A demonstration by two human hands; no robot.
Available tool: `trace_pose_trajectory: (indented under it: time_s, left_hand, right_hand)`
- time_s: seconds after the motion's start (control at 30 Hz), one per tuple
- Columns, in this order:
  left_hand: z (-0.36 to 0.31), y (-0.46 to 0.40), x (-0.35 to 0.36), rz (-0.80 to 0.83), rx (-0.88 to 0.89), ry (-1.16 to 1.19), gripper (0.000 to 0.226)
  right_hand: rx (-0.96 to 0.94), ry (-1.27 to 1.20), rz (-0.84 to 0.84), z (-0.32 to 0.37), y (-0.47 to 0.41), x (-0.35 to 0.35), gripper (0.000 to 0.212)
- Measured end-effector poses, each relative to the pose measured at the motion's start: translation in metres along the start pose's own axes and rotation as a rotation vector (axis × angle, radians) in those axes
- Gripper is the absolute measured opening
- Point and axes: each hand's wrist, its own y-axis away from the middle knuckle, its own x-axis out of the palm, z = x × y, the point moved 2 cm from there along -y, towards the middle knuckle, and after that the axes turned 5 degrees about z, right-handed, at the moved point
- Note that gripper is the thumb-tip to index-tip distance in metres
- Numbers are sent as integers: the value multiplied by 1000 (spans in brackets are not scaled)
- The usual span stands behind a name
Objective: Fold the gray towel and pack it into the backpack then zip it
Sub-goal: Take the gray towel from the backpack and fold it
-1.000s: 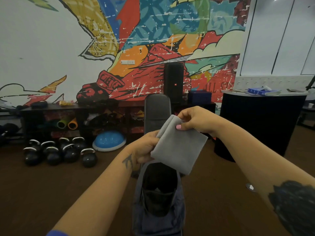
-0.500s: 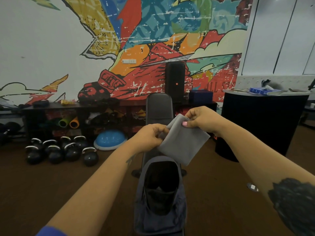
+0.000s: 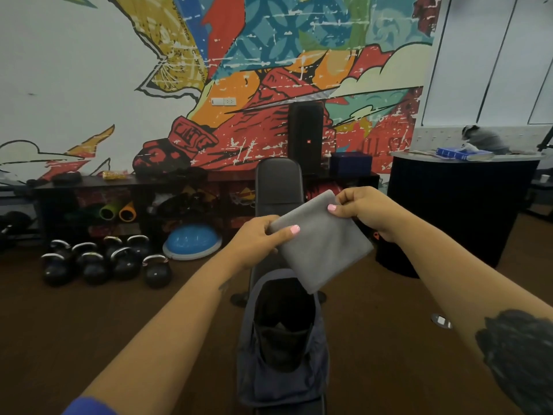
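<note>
Head view: the left hand [image 3: 257, 239] and right hand [image 3: 359, 205] are each pinching the folded gray towel [image 3: 321, 244] in midair above the open backpack [image 3: 282, 339] standing on the bench [image 3: 279, 184]. Folding looks finished; next it needs lowering into the opening.

I see the gray towel [image 3: 321, 244] folded into a small tilted square, held in the air above the open backpack [image 3: 282, 339]. My left hand [image 3: 257, 242] pinches its left corner, thumb on top; my right hand [image 3: 363, 209] pinches the upper right corner. The backpack sits unzipped on a black bench [image 3: 279, 187], its dark interior possibly holding something, though I cannot tell. Kettlebells [image 3: 104, 262] stand on the floor, well apart to the left.
</note>
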Motion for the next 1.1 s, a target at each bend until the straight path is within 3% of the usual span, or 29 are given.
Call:
trace_pose_trajectory:
  time_s: [0.07,0.17,0.27,0.37,0.47,0.57,0.7,0.87,1.1]
  left_hand:
    - [2,-2,2,-72,12,71,16]
    - [10,-6,2,-161,-32,213,25]
    - [19,-10,5,-306,-67,483,31]
    - [27,-13,15,-444,-112,745,46]
    - [35,-11,27,-412,-93,785,47]
    - [43,-11,30,-307,-21,730,29]
    - [44,-8,26,-221,-57,763,24]
    - [50,-7,21,-139,-132,857,24]
    - [67,-6,10,-150,-111,652,31]
  right_hand:
    - [-5,-49,-7,-3,-1,5,12]
    - [-12,-100,-72,-11,-4,14,11]
    - [-24,-146,-207,-19,-5,26,30]
    - [-30,-257,-307,-24,-4,40,32]
    - [-17,-320,-398,-29,-6,52,34]
    - [-35,-330,-451,-31,-5,57,40]
    - [-123,-289,-372,-30,-2,62,58]
    - [-138,-396,-275,-30,2,69,38]
    - [-80,-427,-127,-35,2,79,30]
